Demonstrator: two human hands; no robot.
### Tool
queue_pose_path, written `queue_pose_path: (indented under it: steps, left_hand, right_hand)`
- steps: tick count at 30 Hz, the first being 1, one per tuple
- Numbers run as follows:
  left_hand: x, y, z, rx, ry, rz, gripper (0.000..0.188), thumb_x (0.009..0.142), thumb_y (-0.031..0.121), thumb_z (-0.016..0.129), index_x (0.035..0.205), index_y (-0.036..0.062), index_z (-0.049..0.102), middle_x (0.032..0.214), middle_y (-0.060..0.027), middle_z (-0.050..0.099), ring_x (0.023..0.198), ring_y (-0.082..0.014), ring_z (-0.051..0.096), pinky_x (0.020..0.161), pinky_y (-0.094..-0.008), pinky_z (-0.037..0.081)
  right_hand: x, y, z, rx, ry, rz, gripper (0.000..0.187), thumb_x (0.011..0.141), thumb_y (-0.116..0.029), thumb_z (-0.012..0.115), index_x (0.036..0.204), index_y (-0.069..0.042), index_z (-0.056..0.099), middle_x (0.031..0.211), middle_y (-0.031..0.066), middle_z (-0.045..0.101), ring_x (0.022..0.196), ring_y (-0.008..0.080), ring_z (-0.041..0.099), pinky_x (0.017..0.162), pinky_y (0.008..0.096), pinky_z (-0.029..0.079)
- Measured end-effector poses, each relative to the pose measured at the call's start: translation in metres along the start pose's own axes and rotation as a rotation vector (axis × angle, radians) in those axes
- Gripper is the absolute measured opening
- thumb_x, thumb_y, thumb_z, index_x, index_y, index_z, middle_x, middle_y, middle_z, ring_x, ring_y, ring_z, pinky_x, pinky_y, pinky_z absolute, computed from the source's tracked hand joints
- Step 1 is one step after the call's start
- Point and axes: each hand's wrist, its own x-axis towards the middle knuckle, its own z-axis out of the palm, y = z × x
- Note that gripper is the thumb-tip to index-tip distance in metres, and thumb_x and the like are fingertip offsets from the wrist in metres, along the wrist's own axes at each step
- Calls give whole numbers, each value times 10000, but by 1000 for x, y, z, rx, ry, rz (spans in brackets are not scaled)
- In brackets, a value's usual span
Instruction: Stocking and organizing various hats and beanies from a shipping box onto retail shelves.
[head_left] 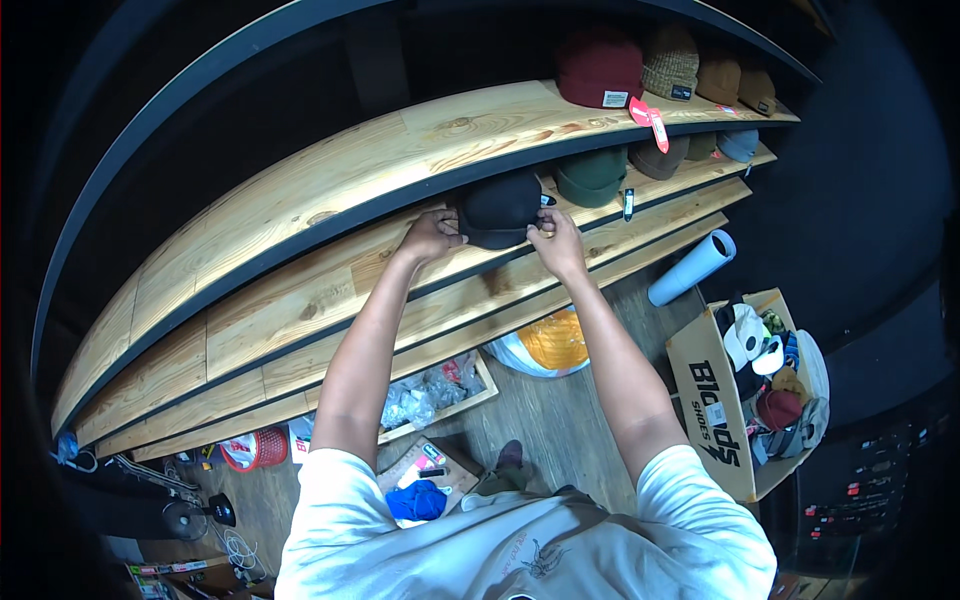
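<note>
A black beanie [500, 205] with a folded lower band rests on the second shelf from the top [340, 280]. At its left edge, my left hand [433, 236] grips the side with bent fingers. My right hand [556, 240] pinches its lower right edge, and a ring shows on one finger. Just right of it sits a dark green beanie [590, 178] with a hanging tag [628, 205]. Farther right along the same shelf are a brown beanie [660, 158] and a light blue one [739, 145].
On the upper shelf [300, 190] stand a maroon beanie [598, 70] and several others. A cardboard box [700, 390] full of caps is on the floor at right, near a blue tube [690, 268]. Below the shelves lie a wooden tray [487, 385] of plastic bags and a red basket [262, 450].
</note>
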Motion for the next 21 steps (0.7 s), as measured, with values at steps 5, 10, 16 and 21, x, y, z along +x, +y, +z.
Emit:
queue_pose_path:
  steps: [5,10,16,21]
  left_hand:
    - [-10,-3,-1,35,153,59,617,804,118,758,1339,-48,500,955,-55,633,837,-112,598,803,-247,505]
    - [2,24,24,-165,154,91,725,849,160,690,1458,-44,352,1359,-193,525,1218,-230,521,1018,-310,417]
    - [0,2,29,-96,154,309,931,760,229,818,1491,-23,298,1428,-203,469,1286,-255,484,1070,-346,401]
    - [-8,22,39,-80,200,213,1006,708,301,867,1488,-13,315,1432,-210,459,1288,-265,483,1080,-362,399]
  right_hand:
    - [-5,-21,-6,78,64,20,554,837,-312,717,1268,-6,550,1194,193,591,1073,290,597,953,377,483]
    - [-1,-15,0,-15,7,-42,780,787,-384,776,1369,15,446,1291,256,526,1205,392,529,1033,428,428]
    - [4,-2,-2,60,-90,-66,762,757,-302,765,1385,-8,448,1225,230,613,1143,338,600,988,411,471]
    - [8,17,-7,66,-83,-33,805,739,-309,769,1407,-11,432,1220,220,629,1144,315,617,989,388,478]
